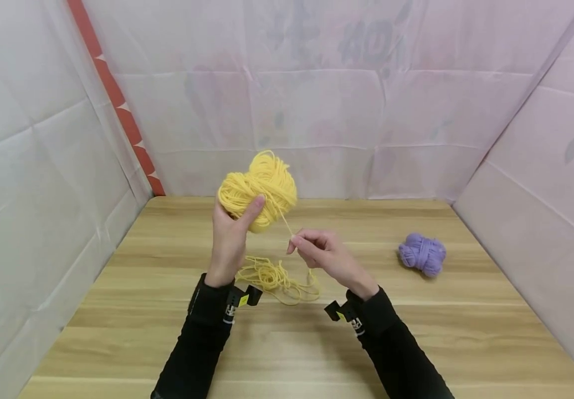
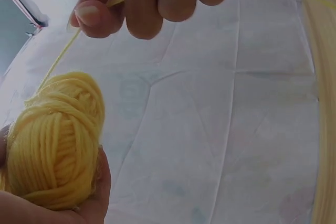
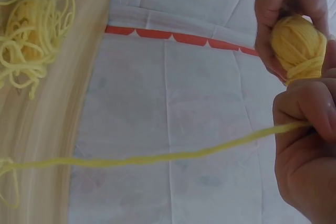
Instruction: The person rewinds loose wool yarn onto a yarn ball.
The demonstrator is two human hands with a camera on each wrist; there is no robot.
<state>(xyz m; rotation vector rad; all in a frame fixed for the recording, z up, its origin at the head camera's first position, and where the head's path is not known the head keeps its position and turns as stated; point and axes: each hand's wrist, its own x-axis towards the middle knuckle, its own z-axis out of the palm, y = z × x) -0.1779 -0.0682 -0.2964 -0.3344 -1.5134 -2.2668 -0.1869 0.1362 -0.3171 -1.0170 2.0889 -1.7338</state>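
A ball of yellow yarn (image 1: 267,185) is held up above the table in my left hand (image 1: 229,241), the thumb across its front and the fingers behind it. My right hand (image 1: 329,255), just right of the ball, pinches the yarn strand (image 1: 285,223) between thumb and fingertips. In the left wrist view the strand runs taut from the ball (image 2: 55,145) up to the pinching right hand (image 2: 152,1). Past that hand it continues down, as the right wrist view shows, to a loose tangle of yellow yarn (image 3: 31,40) on the table.
A purple ball of yarn (image 1: 422,255) lies on the right side of the wooden table (image 1: 142,310). White printed sheets (image 1: 317,111) enclose the table at the back and both sides. A red strip (image 1: 117,100) runs down the back left corner.
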